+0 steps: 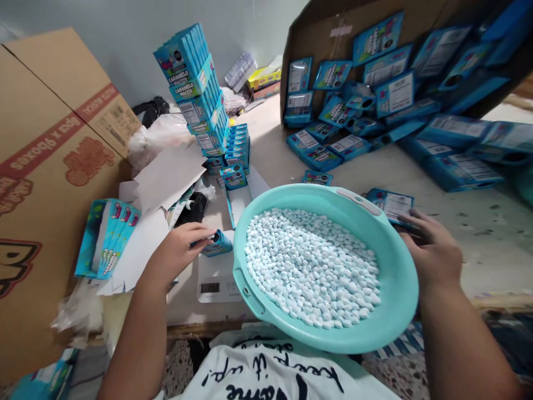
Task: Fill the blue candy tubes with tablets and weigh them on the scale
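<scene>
My left hand pinches the near end of a small blue candy box, whose top shows a dark opening. That box rests on a white kitchen scale with a small display. On the other side, my right hand has its fingers closed around another blue candy box, label side up. Between my hands stands a turquoise basin with many pale blue and white candies in it. The basin overlaps part of the scale.
Stacked display trays of candy boxes rise at the back. A tipped cardboard carton spills loose boxes at right. White cardboard sheets and a large carton crowd the left. One display tray lies behind the scale.
</scene>
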Demonstrator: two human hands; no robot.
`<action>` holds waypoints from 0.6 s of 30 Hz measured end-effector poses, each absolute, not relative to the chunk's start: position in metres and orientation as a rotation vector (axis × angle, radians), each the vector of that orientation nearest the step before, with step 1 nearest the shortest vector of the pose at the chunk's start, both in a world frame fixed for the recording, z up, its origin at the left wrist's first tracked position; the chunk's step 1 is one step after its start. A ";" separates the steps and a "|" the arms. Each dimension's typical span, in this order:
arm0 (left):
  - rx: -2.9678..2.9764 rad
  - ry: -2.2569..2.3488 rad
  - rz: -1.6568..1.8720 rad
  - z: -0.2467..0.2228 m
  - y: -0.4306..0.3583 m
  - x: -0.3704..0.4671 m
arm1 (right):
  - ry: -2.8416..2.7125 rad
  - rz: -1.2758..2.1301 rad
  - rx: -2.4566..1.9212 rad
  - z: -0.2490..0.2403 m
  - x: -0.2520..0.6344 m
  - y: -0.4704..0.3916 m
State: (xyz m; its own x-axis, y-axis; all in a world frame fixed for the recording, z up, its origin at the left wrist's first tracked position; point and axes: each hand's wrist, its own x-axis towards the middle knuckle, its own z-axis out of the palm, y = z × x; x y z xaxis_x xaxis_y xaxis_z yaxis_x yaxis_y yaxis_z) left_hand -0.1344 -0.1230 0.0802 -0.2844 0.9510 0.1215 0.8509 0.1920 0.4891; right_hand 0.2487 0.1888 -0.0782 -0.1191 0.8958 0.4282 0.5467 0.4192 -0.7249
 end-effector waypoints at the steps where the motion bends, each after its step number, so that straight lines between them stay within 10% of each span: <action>1: 1.760 2.245 0.693 0.081 -0.123 -0.136 | -1.789 0.508 -1.247 -0.078 0.249 0.189; 18: 1.831 2.191 0.785 0.084 -0.119 -0.129 | -1.778 0.460 -1.263 -0.071 0.245 0.189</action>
State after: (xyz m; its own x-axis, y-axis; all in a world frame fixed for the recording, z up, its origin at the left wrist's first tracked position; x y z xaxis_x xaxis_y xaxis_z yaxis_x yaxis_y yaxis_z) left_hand -0.1289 -0.1193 0.0840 -0.2251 0.9552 0.1924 0.8600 0.1020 0.4999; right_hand 0.2448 0.1893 -0.0715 -0.0940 0.8918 0.4425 0.5650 0.4137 -0.7138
